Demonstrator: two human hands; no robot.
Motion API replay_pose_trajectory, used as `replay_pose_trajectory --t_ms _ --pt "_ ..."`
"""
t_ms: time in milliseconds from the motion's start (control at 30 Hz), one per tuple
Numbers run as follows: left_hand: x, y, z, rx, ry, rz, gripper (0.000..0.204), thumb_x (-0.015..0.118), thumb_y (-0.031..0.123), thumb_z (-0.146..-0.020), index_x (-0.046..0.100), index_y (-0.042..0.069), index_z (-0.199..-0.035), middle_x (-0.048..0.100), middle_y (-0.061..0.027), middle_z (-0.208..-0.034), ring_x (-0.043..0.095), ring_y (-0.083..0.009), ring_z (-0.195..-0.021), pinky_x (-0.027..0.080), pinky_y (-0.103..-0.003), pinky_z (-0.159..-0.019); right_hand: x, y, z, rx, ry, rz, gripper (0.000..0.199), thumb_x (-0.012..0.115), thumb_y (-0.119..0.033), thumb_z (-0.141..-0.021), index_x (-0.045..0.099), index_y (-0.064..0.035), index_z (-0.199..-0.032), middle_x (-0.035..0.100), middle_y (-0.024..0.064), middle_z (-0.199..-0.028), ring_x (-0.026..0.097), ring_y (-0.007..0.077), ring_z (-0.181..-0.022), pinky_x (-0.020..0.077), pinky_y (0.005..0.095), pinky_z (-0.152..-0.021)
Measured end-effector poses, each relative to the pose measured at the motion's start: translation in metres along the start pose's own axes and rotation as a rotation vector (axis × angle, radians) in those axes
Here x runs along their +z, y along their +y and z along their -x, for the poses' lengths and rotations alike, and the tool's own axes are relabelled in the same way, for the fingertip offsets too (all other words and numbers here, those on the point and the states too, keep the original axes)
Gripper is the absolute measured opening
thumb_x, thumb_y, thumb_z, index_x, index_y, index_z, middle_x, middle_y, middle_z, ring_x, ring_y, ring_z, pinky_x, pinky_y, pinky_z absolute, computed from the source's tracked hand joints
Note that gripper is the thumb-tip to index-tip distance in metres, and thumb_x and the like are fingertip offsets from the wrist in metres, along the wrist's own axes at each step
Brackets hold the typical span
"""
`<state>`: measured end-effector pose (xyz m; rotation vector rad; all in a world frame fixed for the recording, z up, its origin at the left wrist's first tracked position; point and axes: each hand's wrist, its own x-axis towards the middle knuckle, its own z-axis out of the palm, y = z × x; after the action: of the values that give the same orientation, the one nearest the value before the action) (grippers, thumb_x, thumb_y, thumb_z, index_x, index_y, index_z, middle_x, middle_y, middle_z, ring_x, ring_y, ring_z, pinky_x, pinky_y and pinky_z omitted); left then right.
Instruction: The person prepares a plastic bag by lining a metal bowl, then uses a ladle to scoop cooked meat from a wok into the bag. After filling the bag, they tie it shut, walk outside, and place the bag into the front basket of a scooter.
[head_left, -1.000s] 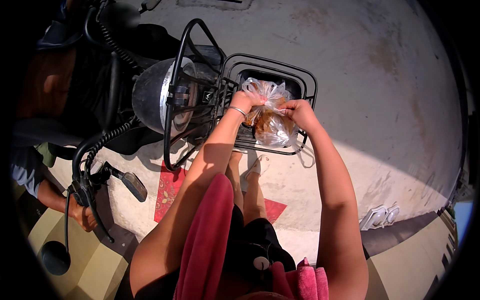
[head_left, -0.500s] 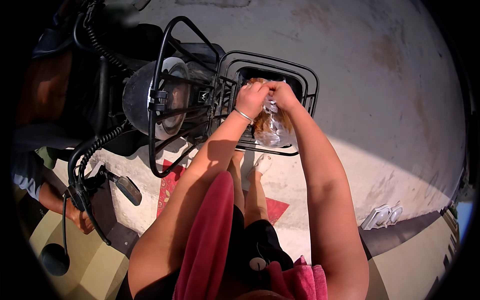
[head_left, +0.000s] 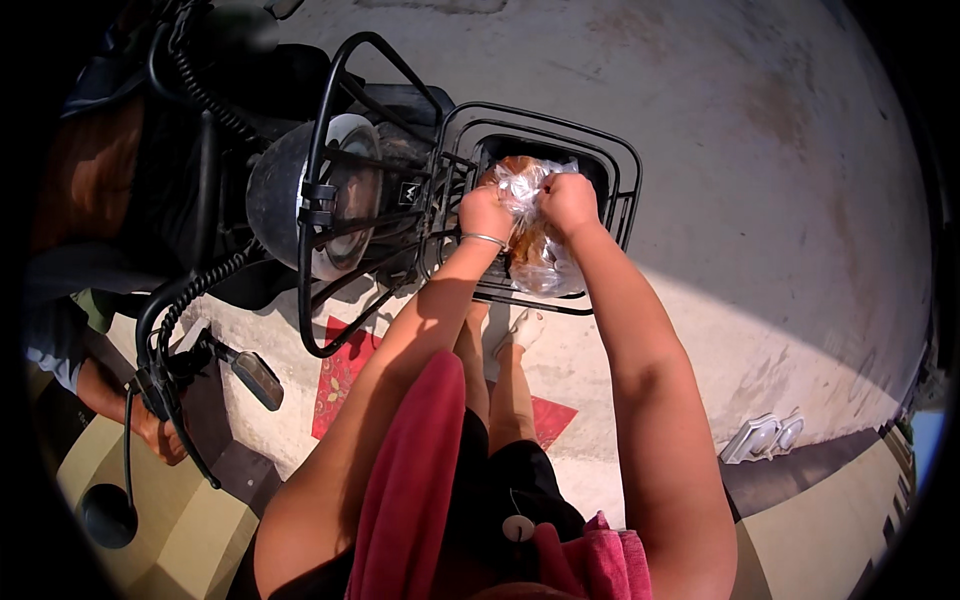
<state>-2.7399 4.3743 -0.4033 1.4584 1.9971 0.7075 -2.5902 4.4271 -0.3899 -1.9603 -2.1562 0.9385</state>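
A see-through plastic bag [head_left: 546, 268] with orange-brown contents sits at the black metal rack [head_left: 632, 190] on the motorbike's front. What the contents are I cannot make out. My left hand [head_left: 486, 212], with a bangle at the wrist, is closed on the left side of the bag's crumpled upper part. Opposite it, my right hand [head_left: 568, 203] has its fingers curled around the plastic on the right. Crinkled, shiny film stretches between the two hands, and more of the brown contents shows beyond them. Under the bag, part of a dark tray or bin lining the rack is visible.
To the left stands the motorbike with a round headlamp [head_left: 345, 195], a black tube guard [head_left: 318, 110] and a mirror [head_left: 108, 516]. Another person's hand [head_left: 163, 438] is by the handlebar. A red patterned mat [head_left: 340, 380] lies on the pale floor near my feet.
My hands, which met at the top of the bag, have moved apart and slightly nearer to me. The film between them is now spread and exposed.
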Motion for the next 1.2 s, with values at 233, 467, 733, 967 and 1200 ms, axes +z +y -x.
replay_pose_trajectory --t_ms 233,467,733,967,1200 --pt "0.000 -0.021 -0.001 -0.291 -0.114 0.486 0.010 0.065 0.009 -0.078 0.068 0.000 -0.082 0.068 -0.0071 -0.080 0.062 -0.0146 -0.068 0.047 -0.026 -0.064 -0.004 0.006 0.000 -0.137 -0.005 0.193 0.013 0.062 -0.021 -0.071 0.066 -0.0092 -0.075 0.066 0.0131 -0.077 0.064 0.0310 -0.071 0.0521 0.0402 -0.066" --pt "0.008 0.005 0.000 -0.481 -0.133 1.193 0.016 0.044 0.002 -0.088 0.058 0.001 -0.098 0.063 -0.0049 -0.084 0.061 -0.0135 -0.074 0.048 -0.025 -0.067 0.003 0.008 0.000 -0.180 0.044 0.247 0.017 0.060 -0.021 -0.073 0.059 -0.0066 -0.083 0.065 0.0138 -0.081 0.064 0.0318 -0.073 0.0510 0.0427 -0.064" --pt "0.007 -0.017 -0.006 -0.460 -0.136 1.197 0.014 0.042 0.001 -0.088 0.055 -0.001 -0.092 0.060 -0.0076 -0.079 0.057 -0.0154 -0.064 0.047 -0.025 -0.060 0.000 -0.003 -0.001 -0.076 -0.042 0.207 0.019 0.060 -0.020 -0.073 0.059 -0.0079 -0.088 0.065 0.0151 -0.078 0.063 0.0341 -0.072 0.0513 0.0431 -0.068" --pt "-0.074 0.057 0.040 -0.110 -0.225 0.345 0.043 0.055 0.002 -0.079 0.048 -0.003 -0.121 0.058 -0.0214 -0.112 0.057 -0.0308 -0.105 0.045 -0.038 -0.091 -0.057 0.021 0.027 0.019 0.051 -0.658 0.057 0.058 -0.001 -0.074 0.048 -0.0093 -0.130 0.063 0.0081 -0.093 0.060 0.0181 -0.080 0.0483 0.0297 -0.075" --pt "-0.258 0.147 0.129 0.641 0.474 -0.171 0.059 0.064 0.007 -0.076 0.042 -0.003 -0.129 0.039 -0.0202 -0.138 0.042 -0.0348 -0.123 0.029 -0.039 -0.105 -0.132 0.086 0.191 0.495 0.106 -0.914 0.026 0.049 -0.002 -0.084 0.060 -0.0036 -0.108 0.064 0.0019 -0.084 0.055 0.0080 -0.070 0.0392 0.0209 -0.060"
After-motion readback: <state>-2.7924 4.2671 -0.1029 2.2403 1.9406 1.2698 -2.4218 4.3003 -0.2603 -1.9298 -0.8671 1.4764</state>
